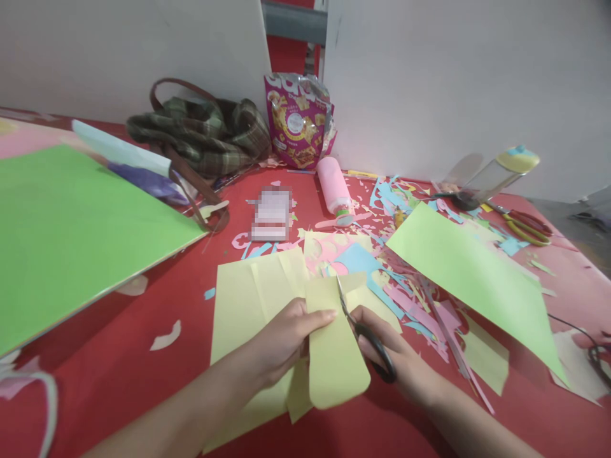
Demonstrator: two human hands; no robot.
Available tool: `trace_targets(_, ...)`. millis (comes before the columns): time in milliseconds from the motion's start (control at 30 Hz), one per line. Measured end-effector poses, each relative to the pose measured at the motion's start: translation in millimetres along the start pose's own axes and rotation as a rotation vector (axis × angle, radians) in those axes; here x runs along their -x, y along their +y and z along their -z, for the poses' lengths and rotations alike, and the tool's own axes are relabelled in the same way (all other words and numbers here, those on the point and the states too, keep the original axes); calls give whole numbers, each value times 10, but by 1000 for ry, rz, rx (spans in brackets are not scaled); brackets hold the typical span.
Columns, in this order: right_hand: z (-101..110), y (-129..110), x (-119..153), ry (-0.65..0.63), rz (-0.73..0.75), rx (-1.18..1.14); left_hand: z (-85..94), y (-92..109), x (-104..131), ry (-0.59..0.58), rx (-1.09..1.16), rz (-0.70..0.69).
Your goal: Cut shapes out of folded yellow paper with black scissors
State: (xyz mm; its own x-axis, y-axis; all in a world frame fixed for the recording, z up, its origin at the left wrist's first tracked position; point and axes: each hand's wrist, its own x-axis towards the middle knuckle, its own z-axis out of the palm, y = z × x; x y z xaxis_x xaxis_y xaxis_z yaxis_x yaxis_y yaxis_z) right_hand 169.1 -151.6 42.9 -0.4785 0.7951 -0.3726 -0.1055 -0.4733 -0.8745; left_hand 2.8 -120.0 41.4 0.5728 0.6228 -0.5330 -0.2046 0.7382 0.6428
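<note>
On my feed, nearer than the pink bottle (pixel 331 181), the left hand (pixel 285 334) pinches a yellow card (pixel 335 362); the right hand (pixel 394 346) grips scissors (pixel 368 334) against it. I judge a flexing card could skew the cut.

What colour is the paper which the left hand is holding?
Pale yellow; the paper in the left hand shows best in the head view.

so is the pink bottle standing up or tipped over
Tipped over: the pink bottle lies on its side on the red table, its narrower end pointing toward the camera.
</note>
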Motion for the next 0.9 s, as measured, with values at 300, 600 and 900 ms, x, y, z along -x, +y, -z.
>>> trace_targets(300,9,37,-21,10,46,-32,-40,58,22,37,-23,26)
trace_targets(600,-63,18,-52,40,41,-51,-5,40,11,110,60,30)
trace_targets(900,-116,78,-130,48,55,-103,29,9,-33,199,105,35)
